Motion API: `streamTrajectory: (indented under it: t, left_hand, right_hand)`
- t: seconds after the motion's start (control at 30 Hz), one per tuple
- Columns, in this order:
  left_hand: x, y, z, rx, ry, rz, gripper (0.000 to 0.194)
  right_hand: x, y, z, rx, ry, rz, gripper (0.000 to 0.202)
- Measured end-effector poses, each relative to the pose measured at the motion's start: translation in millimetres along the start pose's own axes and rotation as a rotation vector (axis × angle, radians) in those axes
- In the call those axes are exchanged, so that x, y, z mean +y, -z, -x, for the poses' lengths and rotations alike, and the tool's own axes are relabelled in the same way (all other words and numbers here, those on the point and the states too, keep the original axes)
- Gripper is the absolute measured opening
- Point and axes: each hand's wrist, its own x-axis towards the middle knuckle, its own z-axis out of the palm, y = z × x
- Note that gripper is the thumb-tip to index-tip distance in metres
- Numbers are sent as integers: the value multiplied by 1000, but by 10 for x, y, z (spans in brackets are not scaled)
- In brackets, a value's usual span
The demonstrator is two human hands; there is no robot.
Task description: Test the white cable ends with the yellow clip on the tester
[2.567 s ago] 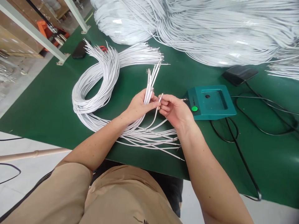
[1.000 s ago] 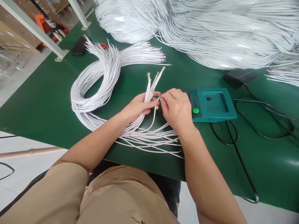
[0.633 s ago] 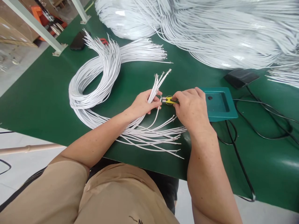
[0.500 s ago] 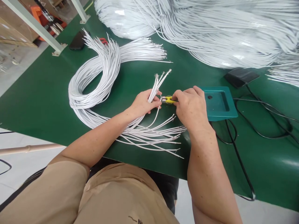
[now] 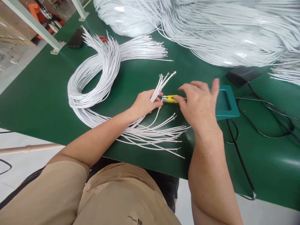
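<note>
Snugly, the left hand (image 5: 146, 102) folds its fingers around a bundle of smooth, slender white wires (image 5: 157, 90) with frayed tips, while the right hand (image 5: 198, 101) spreads its fingers wide, thumb at the tail of a yellow clip (image 5: 170, 98), touching or not I cannot tell. Set between the hands, the clip lies crosswise, squared metal nose toward the left, tail toward the right. Glossy green tabletop (image 5: 201, 70) runs from its near edge, under both forearms (image 5: 104, 132), to a heap of pale wires (image 5: 211, 34) beyond the hands, and a teal box (image 5: 234, 107) sits beside the right hand, partly covered.
</note>
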Motion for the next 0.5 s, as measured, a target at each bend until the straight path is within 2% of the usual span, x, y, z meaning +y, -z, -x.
streamTrajectory:
  t: [0.1,0.2,0.37,0.43,0.5]
  left_hand:
    - [-29,9,-15,-14,-4,8,46]
    - [-57,28,-26,-13,6,6,47]
    - [-42,89,19,19,0,73,46]
    - [-30,105,44,31,-21,137,44]
    - [-30,110,58,32,-47,205,43]
  right_hand:
    - [91,0,36,150,-177,85,26]
    - [172,-65,61,154,-260,137,33]
    - [147,-52,32,143,-291,141,32]
    - [68,19,7,171,-270,60,29]
    - [-55,82,-5,150,-175,-122,23]
